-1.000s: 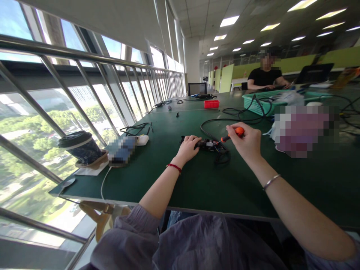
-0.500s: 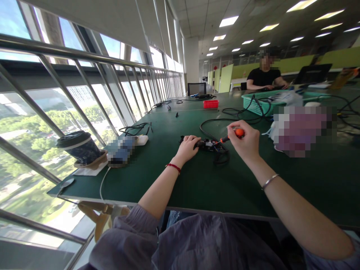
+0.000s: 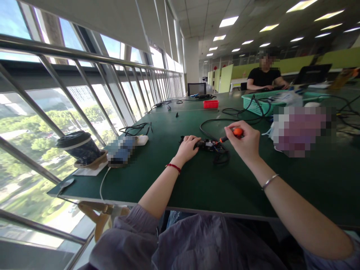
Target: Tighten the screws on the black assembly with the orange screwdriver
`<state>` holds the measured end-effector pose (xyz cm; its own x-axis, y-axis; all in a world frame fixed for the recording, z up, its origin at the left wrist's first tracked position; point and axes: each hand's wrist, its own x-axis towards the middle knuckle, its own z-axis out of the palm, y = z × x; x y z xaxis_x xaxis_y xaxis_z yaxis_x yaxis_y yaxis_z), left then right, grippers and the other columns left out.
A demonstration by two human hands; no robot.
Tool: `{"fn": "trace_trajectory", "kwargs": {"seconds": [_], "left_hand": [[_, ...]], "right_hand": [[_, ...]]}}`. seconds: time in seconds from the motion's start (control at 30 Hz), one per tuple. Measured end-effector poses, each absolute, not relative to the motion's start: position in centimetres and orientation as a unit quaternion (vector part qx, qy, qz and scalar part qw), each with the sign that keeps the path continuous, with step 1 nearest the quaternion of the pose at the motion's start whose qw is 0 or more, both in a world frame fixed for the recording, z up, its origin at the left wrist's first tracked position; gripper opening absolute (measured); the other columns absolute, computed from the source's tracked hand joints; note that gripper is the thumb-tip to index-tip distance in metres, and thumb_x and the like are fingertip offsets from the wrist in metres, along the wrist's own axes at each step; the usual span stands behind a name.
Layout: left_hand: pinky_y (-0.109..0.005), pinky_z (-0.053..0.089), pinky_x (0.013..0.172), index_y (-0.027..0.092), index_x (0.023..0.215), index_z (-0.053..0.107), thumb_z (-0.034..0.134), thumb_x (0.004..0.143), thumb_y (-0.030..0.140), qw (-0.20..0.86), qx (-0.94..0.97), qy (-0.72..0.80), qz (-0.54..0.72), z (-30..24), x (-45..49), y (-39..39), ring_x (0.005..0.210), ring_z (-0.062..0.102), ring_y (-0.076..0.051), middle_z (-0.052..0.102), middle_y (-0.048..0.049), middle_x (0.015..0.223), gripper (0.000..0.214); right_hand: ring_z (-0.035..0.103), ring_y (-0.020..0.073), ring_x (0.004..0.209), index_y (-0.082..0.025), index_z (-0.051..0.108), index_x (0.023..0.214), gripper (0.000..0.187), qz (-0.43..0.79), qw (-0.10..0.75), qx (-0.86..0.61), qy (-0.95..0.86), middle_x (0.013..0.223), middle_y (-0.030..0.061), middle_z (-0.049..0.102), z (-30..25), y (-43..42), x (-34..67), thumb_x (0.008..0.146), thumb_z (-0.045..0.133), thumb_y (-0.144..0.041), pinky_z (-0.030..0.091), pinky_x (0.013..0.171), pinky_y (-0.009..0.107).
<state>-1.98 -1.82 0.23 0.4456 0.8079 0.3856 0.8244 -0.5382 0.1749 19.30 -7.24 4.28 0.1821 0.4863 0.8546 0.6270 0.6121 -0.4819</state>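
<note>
A slim black device (image 3: 208, 144) with exposed parts and wires lies on the green table. My left hand (image 3: 189, 146) is wrapped over its left part and holds it against the tabletop. In my right hand (image 3: 247, 140) is a screwdriver (image 3: 238, 132) with an orange and black handle, gripped with the fingers closed. The shaft slants down to the left, and its tip is at the right end of the device; whether it sits in a screw is too small to tell. A black cable (image 3: 222, 162) loops beside that end.
A small red basket (image 3: 210, 104) and a green basket (image 3: 255, 105) stand farther back. At left are a lidded cup (image 3: 80, 148), a blurred-out item (image 3: 122, 150) and a white case (image 3: 142, 140). Black cables (image 3: 135, 129) lie about. A person (image 3: 264, 77) sits across the table.
My right hand and the screwdriver handle have shifted very slightly to the left. My left hand and the device stay in place.
</note>
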Motion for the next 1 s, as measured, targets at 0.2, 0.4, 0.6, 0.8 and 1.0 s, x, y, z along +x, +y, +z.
{"fn": "trace_trajectory", "kwargs": {"seconds": [0.2,0.4,0.6,0.8,1.0], "left_hand": [[-0.041,0.042,0.106,0.02,0.131,0.055,0.054,0.085,0.017,0.016,-0.849,-0.479,-0.223,0.26,-1.97,-1.89,0.12,0.043,-0.026,0.055,-0.0079,0.127,0.046],[-0.04,0.042,0.106,0.02,0.131,0.055,0.053,0.085,0.017,0.016,-0.849,-0.48,-0.222,0.33,-1.94,-1.95,0.12,0.043,-0.026,0.055,-0.0081,0.128,0.047],[-0.041,0.042,0.106,0.019,0.131,0.055,0.053,0.085,0.018,0.019,-0.85,-0.48,-0.217,0.23,-2.02,-1.8,0.121,0.043,-0.026,0.055,-0.0079,0.129,0.046],[-0.04,0.043,0.105,0.019,0.131,0.055,0.053,0.084,0.017,0.017,-0.85,-0.477,-0.223,0.32,-1.98,-1.91,0.12,0.043,-0.026,0.055,-0.0082,0.127,0.046],[-0.04,0.042,0.107,0.02,0.131,0.055,0.053,0.085,0.017,0.019,-0.849,-0.479,-0.221,0.28,-1.95,-1.91,0.12,0.043,-0.026,0.055,-0.0076,0.127,0.046]], "right_hand": [[0.053,0.013,0.057,-0.021,0.059,0.096,0.023,-0.048,0.652,-0.399,-0.643,0.068,-0.0032,0.055,4.3,-7.34,19.16,0.075,0.062,-0.029,0.047,0.063,0.028],[0.049,0.0116,0.052,-0.022,0.055,0.097,0.025,-0.041,0.655,-0.403,-0.638,0.062,-0.0059,0.05,4.37,-7.44,19.06,0.075,0.062,-0.029,0.044,0.058,0.026],[0.045,0.0102,0.045,-0.022,0.055,0.087,0.018,-0.033,0.642,-0.449,-0.621,0.053,-0.0075,0.047,4.59,-7.73,19.09,0.075,0.063,-0.034,0.036,0.048,0.023],[0.055,0.0133,0.06,-0.022,0.053,0.1,0.028,-0.046,0.655,-0.388,-0.647,0.068,-0.0042,0.053,4.36,-7.42,19.11,0.074,0.06,-0.027,0.048,0.065,0.028],[0.048,0.0113,0.049,-0.022,0.057,0.091,0.019,-0.045,0.643,-0.416,-0.641,0.058,-0.006,0.049,4.44,-7.57,19.11,0.075,0.062,-0.031,0.042,0.054,0.025]]}}
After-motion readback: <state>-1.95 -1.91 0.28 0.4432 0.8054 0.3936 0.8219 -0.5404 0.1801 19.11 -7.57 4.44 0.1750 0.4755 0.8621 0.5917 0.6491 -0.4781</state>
